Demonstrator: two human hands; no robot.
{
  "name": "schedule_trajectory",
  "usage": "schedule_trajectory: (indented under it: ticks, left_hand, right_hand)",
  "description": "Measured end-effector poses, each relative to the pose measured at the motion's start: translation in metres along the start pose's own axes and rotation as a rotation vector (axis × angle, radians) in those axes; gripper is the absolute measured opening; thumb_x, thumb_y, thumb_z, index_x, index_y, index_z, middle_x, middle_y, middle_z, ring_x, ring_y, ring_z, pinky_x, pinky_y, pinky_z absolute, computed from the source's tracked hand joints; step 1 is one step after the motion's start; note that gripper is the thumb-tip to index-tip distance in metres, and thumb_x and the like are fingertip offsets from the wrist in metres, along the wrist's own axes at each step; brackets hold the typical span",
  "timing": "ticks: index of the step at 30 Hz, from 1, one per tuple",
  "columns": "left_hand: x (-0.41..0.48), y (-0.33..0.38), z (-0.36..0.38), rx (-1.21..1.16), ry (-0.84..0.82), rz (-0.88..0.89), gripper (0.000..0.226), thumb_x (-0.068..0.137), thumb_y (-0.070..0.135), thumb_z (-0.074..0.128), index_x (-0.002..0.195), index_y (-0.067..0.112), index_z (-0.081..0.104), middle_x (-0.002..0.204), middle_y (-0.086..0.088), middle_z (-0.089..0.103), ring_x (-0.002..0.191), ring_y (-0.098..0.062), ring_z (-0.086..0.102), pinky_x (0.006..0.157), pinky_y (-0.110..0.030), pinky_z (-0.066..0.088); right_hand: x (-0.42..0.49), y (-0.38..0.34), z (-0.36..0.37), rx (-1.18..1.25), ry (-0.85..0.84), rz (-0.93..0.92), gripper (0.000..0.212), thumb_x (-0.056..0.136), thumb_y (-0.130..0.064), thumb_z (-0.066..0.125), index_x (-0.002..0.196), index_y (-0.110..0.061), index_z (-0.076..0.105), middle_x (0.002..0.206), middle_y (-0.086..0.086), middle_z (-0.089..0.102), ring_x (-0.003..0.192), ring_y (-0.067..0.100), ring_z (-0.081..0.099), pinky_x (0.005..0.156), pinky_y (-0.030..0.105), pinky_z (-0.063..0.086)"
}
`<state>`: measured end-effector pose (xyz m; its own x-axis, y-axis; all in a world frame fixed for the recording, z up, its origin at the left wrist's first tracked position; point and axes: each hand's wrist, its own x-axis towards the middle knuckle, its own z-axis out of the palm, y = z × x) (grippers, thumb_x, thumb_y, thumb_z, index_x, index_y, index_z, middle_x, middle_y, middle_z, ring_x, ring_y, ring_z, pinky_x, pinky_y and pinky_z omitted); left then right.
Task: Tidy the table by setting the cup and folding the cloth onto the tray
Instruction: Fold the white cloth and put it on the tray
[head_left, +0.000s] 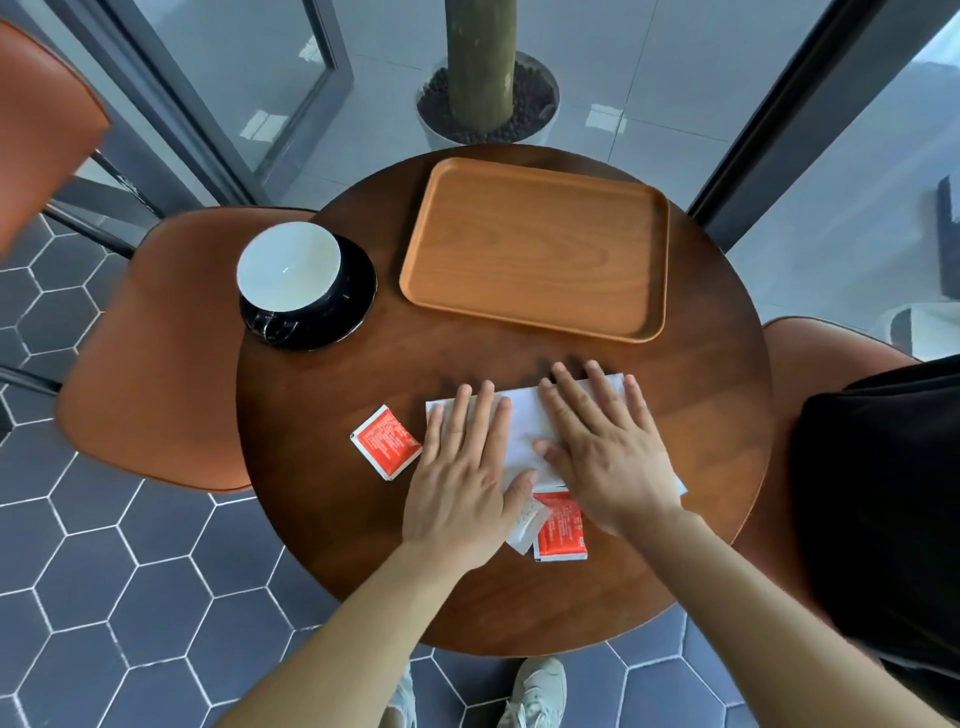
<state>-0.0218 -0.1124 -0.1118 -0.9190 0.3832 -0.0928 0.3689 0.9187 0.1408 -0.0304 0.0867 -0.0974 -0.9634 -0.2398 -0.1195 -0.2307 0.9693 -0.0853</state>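
Cloth (522, 434) flat on table (322, 493) | left hand (462, 483), right hand (608, 457) pressing it, fingers spread | tray (535, 249) bare

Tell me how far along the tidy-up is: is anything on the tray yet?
Nothing is on the wooden tray yet. In hand: the left hand and right hand press flat on the white cloth, which lies on the table near the front edge. Left: finish folding, move the cloth to the tray, and set the cup, which sits on its black saucer left of the tray.
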Motion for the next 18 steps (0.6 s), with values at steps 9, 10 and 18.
schedule_trajectory:
  ticks: [9,10,18]
  left_hand:
    - [-0.003,0.001,-0.025,-0.129,-0.042,-0.052,0.07,0.102,0.053,0.032,0.158,0.014,0.016,0.167,-0.008,0.01,0.155,-0.025,0.001,0.125,-0.047,0.013]
    - [-0.007,0.0,-0.031,-0.167,0.011,-0.081,0.065,0.1,0.045,0.047,0.154,0.013,0.029,0.164,-0.009,0.022,0.154,-0.028,0.011,0.123,-0.048,0.02]
    - [-0.041,0.009,-0.06,-0.6,0.153,-0.679,0.047,0.09,0.029,0.07,0.132,0.014,0.058,0.118,-0.009,0.059,0.102,-0.024,0.064,0.085,-0.033,0.052]
  right_hand:
    - [0.0,0.014,-0.001,-0.043,-0.07,0.018,0.074,0.1,-0.065,0.006,0.159,-0.02,0.006,0.166,-0.003,0.001,0.153,0.019,-0.01,0.124,0.047,0.003]
    - [0.0,0.014,-0.001,-0.038,-0.069,0.022,0.074,0.1,-0.066,0.006,0.159,-0.021,0.005,0.166,-0.004,0.0,0.153,0.019,-0.012,0.124,0.047,0.001]
    - [0.003,0.014,0.003,-0.025,-0.045,0.023,0.076,0.098,-0.068,0.0,0.159,-0.023,0.001,0.166,-0.006,-0.004,0.151,0.017,-0.018,0.123,0.046,-0.006]
